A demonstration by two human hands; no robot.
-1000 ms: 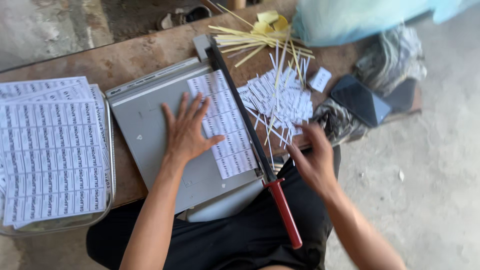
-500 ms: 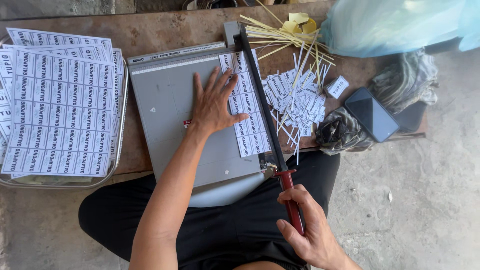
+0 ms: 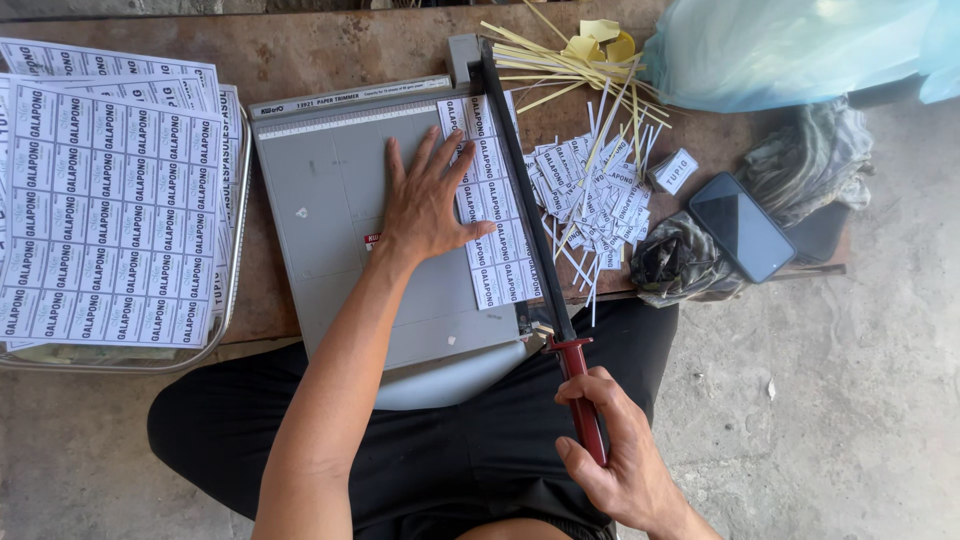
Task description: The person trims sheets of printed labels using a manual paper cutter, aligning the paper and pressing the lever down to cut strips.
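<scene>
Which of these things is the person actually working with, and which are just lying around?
In use:
grey guillotine paper trimmer
red-handled cutter arm, gripped by right hand
white printed label strip, pressed by left hand

Lying about:
black smartphone
pale blue plastic bag
yellow paper offcuts
dark crumpled cloth

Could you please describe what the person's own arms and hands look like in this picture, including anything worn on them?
Both arms are bare: no sleeves, gloves, watch or wristband show on either. The left hand has no ring that I can make out; the right hand likewise. The left forearm shows nearly to the elbow, the right only just past the wrist.
</scene>
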